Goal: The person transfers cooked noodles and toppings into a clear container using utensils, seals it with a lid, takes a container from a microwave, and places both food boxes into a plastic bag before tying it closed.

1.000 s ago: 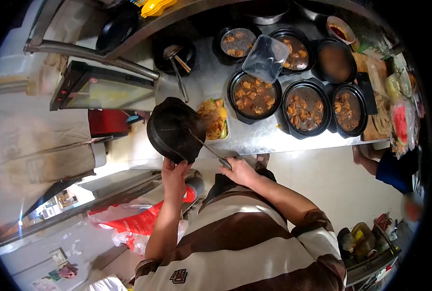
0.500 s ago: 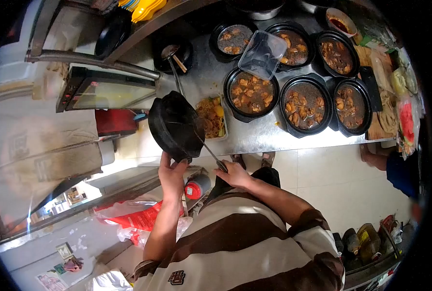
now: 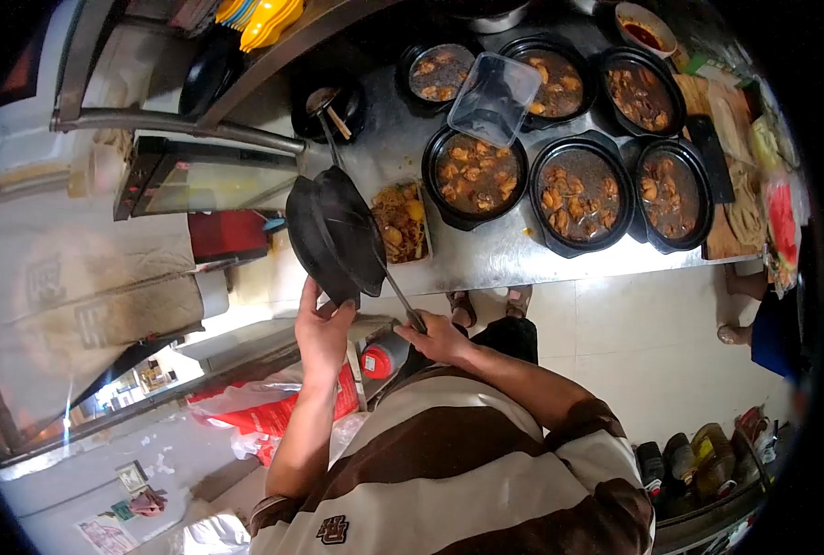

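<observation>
Tipping, head view: you have the black pot [image 3: 324, 236] turned on its side, just left of the frame's centre, overlapping the left edge of the clear container [image 3: 428, 239].
Noodles [image 3: 398, 217]: already in that uncovered container on the worktop [image 3: 481, 268], so the transfer looks well along; what remains inside the pot can't be told, since its interior is turned away.
Six stew pots [image 3: 567, 246]: already filled with meat in dark sauce, spread across the upper middle and upper right.
Clear plastic cover [image 3: 495, 98]: lying over the edges of two stew pots, upper middle.
Left hand [image 3: 324, 333]: your grip is closed on the pot's lower edge, forearm rising from the lower middle.
Right hand [image 3: 440, 339]: your fingers wrap the utensil [image 3: 398, 298], its far end hidden by the pot; your forearm slants in from the lower right.
</observation>
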`<state>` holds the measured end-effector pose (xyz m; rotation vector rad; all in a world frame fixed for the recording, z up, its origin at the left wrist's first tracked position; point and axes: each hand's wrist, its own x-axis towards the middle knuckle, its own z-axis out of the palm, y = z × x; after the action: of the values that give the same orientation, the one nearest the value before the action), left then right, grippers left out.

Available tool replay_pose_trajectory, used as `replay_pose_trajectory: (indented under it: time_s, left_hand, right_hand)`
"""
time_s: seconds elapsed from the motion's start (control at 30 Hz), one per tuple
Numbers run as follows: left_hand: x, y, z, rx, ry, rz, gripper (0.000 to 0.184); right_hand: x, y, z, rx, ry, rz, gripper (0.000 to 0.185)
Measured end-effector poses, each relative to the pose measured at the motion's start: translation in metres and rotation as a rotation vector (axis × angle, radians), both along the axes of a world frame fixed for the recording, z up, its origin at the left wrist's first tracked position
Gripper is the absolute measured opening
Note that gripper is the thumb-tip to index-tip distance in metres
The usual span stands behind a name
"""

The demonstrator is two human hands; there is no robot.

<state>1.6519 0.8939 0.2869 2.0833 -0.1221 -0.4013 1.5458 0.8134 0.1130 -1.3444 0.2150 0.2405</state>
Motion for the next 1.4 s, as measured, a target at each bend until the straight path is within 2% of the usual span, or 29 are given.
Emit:
replay_pose_trajectory:
  time_s: [0.17,0.43,0.53,0.6,0.67,0.83,0.93,0.97,1.07,1.17,1.27,1.3,1.4]
  left_hand:
    - [0.005,0.003,-0.002,0.026,-0.014,-0.047,0.061]
    - [0.008,0.006,0.001,-0.038,0.045,-0.049,0.064]
    - [0.01,0.012,0.004,-0.069,0.103,-0.025,0.062]
    - [0.016,0.029,-0.01,-0.224,0.171,0.015,0.056]
    - [0.023,0.052,-0.027,-0.38,0.259,0.047,0.052]
    - [0.039,0.095,-0.068,-0.749,0.532,0.103,0.047]
    - [0.054,0.122,-0.089,-0.878,0.649,0.054,0.047]
    - [0.054,0.125,-0.095,-0.971,0.63,0.037,0.044]
    - [0.07,0.137,-0.098,-0.941,0.747,0.079,0.04]
    - [0.091,0.167,-0.126,-1.027,0.801,-0.081,0.038]
    - [0.11,0.184,-0.136,-1.073,0.847,-0.121,0.036]
    - [0.115,0.187,-0.138,-1.074,0.858,-0.12,0.035]
    - [0.129,0.196,-0.154,-1.071,0.815,-0.112,0.037]
  right_hand:
    - [-0.001,0.0,0.006,0.055,0.056,0.016,0.044]
    - [-0.003,-0.001,0.019,-0.038,-0.073,-0.092,0.04]
    - [-0.005,0.011,0.008,-0.226,-0.118,-0.178,0.037]
    - [-0.008,0.014,0.003,-0.364,-0.116,-0.224,0.035]
    - [-0.012,0.007,0.023,-0.46,-0.092,-0.258,0.034]
    - [-0.011,-0.002,0.08,-0.876,-0.015,-0.116,0.032]
    - [-0.005,0.012,0.096,-0.94,0.092,-0.081,0.032]
    - [-0.002,0.017,0.097,-0.951,0.106,-0.076,0.034]
    - [0.01,0.027,0.116,-0.911,0.138,-0.043,0.039]
    - [0.021,0.033,0.13,-0.803,0.136,-0.004,0.045]
    - [0.043,0.031,0.176,-0.392,0.504,0.111,0.051]
    - [0.043,0.033,0.172,-0.35,0.489,0.111,0.051]
    - [0.049,0.036,0.18,-0.437,0.575,0.186,0.047]
